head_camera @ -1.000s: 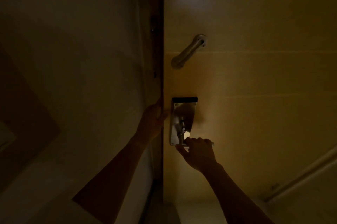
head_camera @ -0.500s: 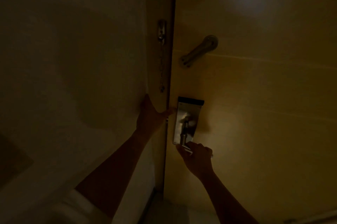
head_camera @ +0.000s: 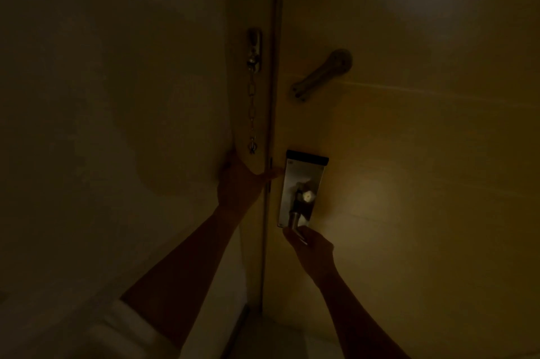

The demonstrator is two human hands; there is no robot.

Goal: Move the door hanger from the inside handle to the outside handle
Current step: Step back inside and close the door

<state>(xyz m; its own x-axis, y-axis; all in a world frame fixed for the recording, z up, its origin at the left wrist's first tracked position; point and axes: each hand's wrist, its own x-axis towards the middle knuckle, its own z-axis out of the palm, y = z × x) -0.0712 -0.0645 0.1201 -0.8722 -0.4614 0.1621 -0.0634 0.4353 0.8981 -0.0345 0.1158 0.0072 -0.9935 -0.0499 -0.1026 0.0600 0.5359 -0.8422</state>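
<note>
The scene is very dark. A silver lock plate (head_camera: 304,180) with a black top strip sits at the left edge of the yellowish door (head_camera: 409,154). Its lever handle (head_camera: 293,217) points down toward me. My right hand (head_camera: 312,247) is closed around the end of that lever. My left hand (head_camera: 239,183) rests open against the door frame beside the plate, thumb stretched toward the door edge. I see no door hanger on the handle or in either hand.
A security chain (head_camera: 252,107) hangs from its mount on the frame above my left hand. A metal guard arm (head_camera: 321,75) is fixed to the door above the lock plate. The wall (head_camera: 117,95) fills the left side.
The frame with its hanging chain has come into view and the dark gap beside the door edge has narrowed. Both hands have stayed on the frame and the lever.
</note>
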